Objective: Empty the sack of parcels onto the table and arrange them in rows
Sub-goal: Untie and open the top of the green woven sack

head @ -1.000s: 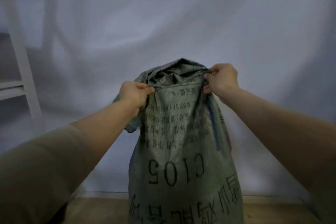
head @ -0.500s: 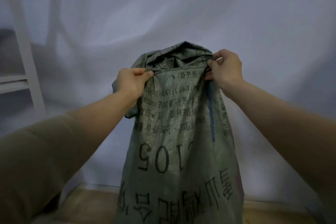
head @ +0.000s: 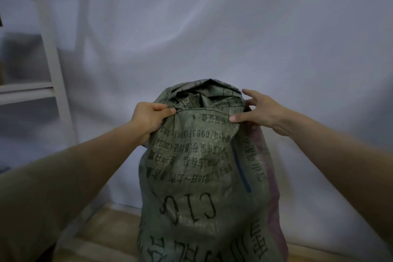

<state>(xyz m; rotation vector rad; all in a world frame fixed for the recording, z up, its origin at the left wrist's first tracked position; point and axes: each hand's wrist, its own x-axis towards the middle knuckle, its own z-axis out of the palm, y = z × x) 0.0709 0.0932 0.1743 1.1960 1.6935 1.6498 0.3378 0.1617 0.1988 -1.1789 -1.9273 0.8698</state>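
Head view, looking forward and down: a green woven sack (head: 204,176) stands upright in the middle of the frame, printed with black characters that read upside down, among them large ones like "C10". A blue stripe runs down the sack's right part, and a pinkish band shows along its right edge. The bottom of the sack is cut off by the lower frame edge, so what it stands on cannot be told. Its mouth at the top is crumpled and folded in on itself; the inside is dark, and no parcel can be made out there.

The left hand (head: 148,118) grips the rim at the sack's upper left, fingers curled and thumb pinching a fold of the fabric. The right hand (head: 261,112) is at the sack's upper right with its fingers spread apart and fairly straight; the thumb tip lies on the front of the fabric just below the rim, while the other fingers reach toward the rim's far side. Whether those fingertips touch the cloth is hard to tell. Both forearms enter from the lower corners, the left one in an olive sleeve (head: 32,198).

Behind the sack hangs a wrinkled white cloth backdrop (head: 212,27). Left of the sack stands a white shelf frame (head: 53,59), blurred. Below the backdrop, on both sides of the sack, a strip of wooden floor (head: 106,229) shows.
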